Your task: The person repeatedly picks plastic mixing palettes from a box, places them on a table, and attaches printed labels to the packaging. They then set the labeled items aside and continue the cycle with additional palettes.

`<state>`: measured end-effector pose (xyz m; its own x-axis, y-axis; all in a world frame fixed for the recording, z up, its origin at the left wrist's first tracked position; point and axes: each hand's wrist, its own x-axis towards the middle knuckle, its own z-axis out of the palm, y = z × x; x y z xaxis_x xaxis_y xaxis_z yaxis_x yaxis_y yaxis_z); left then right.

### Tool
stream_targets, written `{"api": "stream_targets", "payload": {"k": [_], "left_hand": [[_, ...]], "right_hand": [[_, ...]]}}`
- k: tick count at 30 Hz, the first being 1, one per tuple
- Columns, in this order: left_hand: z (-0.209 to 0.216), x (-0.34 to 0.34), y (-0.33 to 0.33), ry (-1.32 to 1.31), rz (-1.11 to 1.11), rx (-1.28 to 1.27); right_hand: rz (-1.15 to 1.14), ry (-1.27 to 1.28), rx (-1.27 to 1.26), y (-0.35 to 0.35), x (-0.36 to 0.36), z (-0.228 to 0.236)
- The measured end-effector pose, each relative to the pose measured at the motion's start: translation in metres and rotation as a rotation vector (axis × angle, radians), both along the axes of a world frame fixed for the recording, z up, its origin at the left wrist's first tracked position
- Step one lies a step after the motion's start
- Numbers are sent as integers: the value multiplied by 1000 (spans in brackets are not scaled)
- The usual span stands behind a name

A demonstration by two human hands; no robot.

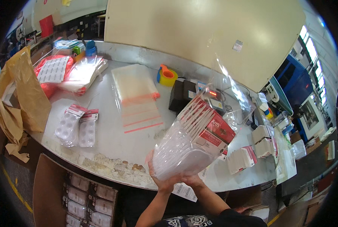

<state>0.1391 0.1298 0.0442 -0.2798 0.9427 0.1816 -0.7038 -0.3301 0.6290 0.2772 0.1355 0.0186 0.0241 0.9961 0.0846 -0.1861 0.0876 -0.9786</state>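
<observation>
Above the table's front edge I hold a clear plastic bag point(182, 160) packed with a stack of white plastic trays that have red header cards. The bag is tilted, its loose mouth rising to the upper right. My left hand point(160, 182) grips the bag's lower left side, fingers wrapped around it. Underneath, my right hand point(191, 181) supports its bottom, closed against it, with fingers partly hidden. Two carded packs of round-welled palettes, a left pack point(67, 126) and a right pack point(87, 132), lie on the table to the left.
Flat clear bags point(135, 85) with red strips lie mid-table near a yellow tape roll point(166, 76). A black device point(181, 94) stands behind my bag. Carded stacks point(241, 160) sit right; brown paper point(34, 94) stands left. Below is an open carton point(49, 189) of packs.
</observation>
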Motion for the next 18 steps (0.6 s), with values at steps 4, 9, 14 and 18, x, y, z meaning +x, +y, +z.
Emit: {"api": "stream_targets", "payload": {"k": [4,9,14,18], "left_hand": [[-10,-1,-3,-19,29,-13],[-24,3,-5,-24,32,78],[-41,6,-10,21,112,-126],[-48,-1,-10,-31,28,-224]], "right_hand": [[294,245,-9,-7,-1,11],[-21,-514,11,-3,-16,-17],[138,447,-7,8,-18,11],[40,-53,-150,2,-43,11]]}}
